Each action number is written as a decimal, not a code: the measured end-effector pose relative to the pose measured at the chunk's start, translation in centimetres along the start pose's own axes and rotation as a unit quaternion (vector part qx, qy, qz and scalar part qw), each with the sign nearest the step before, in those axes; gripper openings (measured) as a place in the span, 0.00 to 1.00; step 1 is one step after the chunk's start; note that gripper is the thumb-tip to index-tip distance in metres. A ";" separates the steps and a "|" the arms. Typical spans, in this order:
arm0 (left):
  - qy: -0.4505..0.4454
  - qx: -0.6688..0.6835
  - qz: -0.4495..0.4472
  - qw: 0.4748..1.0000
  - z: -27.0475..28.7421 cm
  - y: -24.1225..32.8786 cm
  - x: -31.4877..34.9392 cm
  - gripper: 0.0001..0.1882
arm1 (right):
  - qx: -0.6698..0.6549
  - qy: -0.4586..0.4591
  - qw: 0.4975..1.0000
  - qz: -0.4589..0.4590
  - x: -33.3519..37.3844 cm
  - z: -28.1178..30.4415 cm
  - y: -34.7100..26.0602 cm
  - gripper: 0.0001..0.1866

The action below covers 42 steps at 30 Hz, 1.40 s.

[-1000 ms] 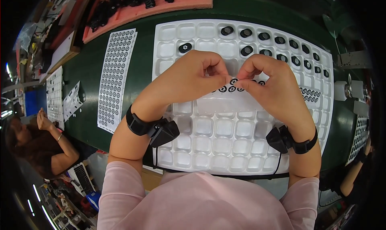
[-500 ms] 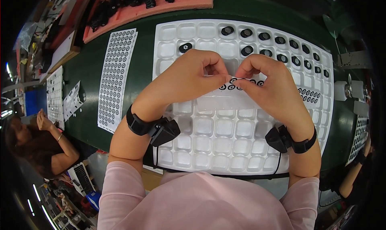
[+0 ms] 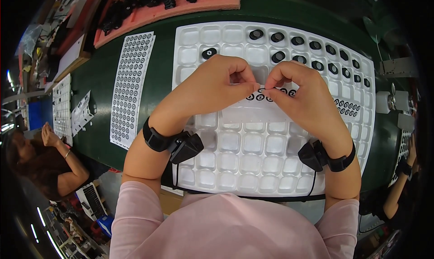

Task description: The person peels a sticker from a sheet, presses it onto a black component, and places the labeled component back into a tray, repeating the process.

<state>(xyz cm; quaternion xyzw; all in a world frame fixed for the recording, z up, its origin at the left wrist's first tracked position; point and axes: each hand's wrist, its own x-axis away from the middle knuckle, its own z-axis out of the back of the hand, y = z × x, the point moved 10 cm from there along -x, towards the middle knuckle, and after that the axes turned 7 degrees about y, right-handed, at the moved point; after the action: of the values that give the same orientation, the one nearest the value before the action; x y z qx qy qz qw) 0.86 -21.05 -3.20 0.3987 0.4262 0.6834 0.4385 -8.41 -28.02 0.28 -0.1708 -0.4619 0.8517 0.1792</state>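
Above the middle of the white compartment tray [image 3: 286, 185], a strip of sticker sheet [image 3: 255, 114] with round black-and-white stickers spans the space between my hands. My left hand [image 3: 226, 81] is closed, thumb and forefinger pinching the sheet's upper edge. Close beside it, almost fingertip to fingertip, my right hand [image 3: 302, 89] is closed on the sheet too. A sticker between the fingertips looks tilted or partly lifted; my fingers cover some of it. One black oval part [image 3: 209, 53] bearing a round sticker lies in a compartment beyond my left hand.
Several black oval parts [image 3: 277, 37] fill compartments at the far right. Another sticker piece [image 3: 347, 107] rests on the tray's right side. Long sticker sheets [image 3: 130, 87] lie on the green table to the left. A pink foam tray [image 3: 208, 2] holds black parts. Co-workers sit at both sides.
The sticker between my fingertips now looks tilted, where its round face showed before. My hands have barely moved. At the right edge, a co-worker's arm has moved up.
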 end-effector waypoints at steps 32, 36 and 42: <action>0.187 -0.248 -0.176 0.934 4.4 5.7 -4.8 0.11 | -0.028 0.003 0.999 0.046 -0.4 0.1 0.3 0.06; 0.185 0.108 -0.160 0.964 4.0 5.7 -0.6 0.09 | -0.076 -0.001 0.997 -0.011 -0.7 0.6 1.1 0.06; 0.199 0.338 -0.122 0.912 3.4 2.7 1.4 0.12 | -0.102 -0.017 0.994 -0.046 -1.2 1.1 1.7 0.05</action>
<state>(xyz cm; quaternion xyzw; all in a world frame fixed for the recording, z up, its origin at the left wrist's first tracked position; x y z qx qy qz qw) 2.83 -19.66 0.65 0.3240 0.7557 0.5045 0.2635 -8.13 -30.22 -0.49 -0.1523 -0.5565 0.7940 0.1916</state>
